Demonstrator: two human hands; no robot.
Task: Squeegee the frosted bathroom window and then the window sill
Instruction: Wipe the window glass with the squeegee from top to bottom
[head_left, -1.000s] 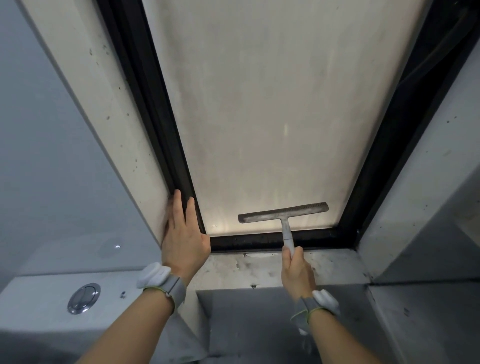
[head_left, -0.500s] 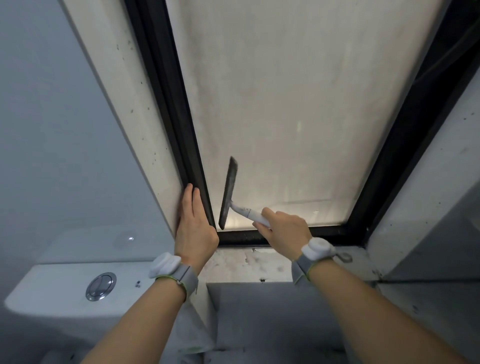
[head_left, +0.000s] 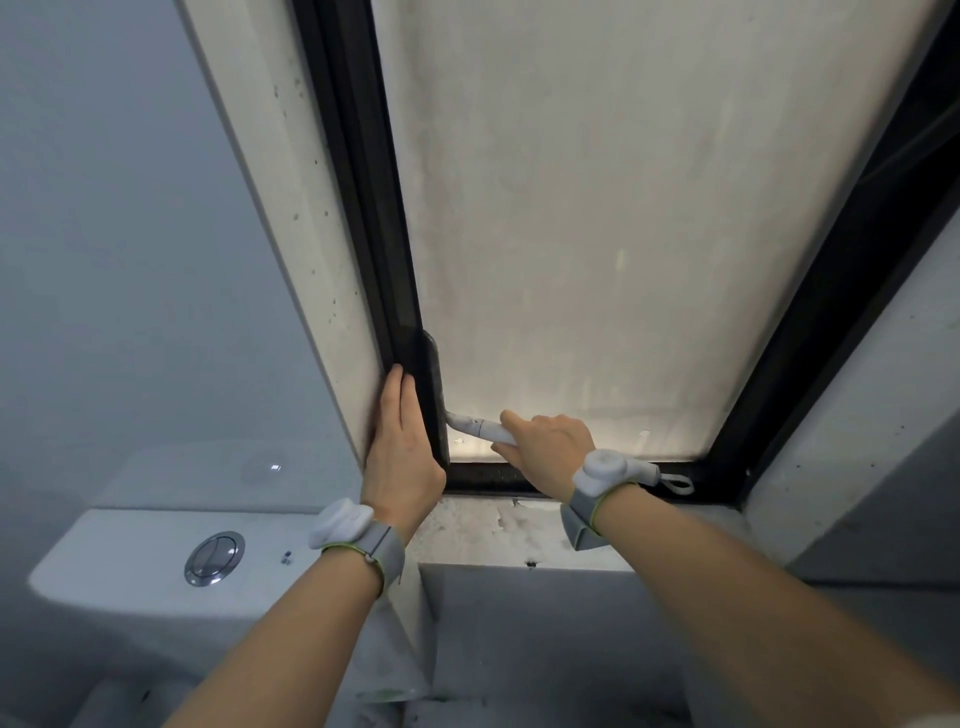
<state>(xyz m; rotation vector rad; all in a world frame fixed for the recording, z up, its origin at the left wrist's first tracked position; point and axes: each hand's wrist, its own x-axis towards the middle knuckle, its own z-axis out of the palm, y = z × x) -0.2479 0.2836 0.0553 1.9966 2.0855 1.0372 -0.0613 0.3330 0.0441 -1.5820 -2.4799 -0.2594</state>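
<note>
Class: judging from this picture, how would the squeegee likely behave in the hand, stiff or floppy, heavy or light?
Probably light: the right hand alone grips the slim white handle. Likely stiff: the squeegee blade stands straight along the black window frame, without sagging.

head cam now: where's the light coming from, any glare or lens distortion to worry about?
Head view: backlit through the frosted window, brightest along its bottom edge; the right hand and squeegee stay readable, though the blade merges into the dark frame. One small glint on the flush button. Wide-angle splay makes the frame sides diverge. Focus acceptable.
</note>
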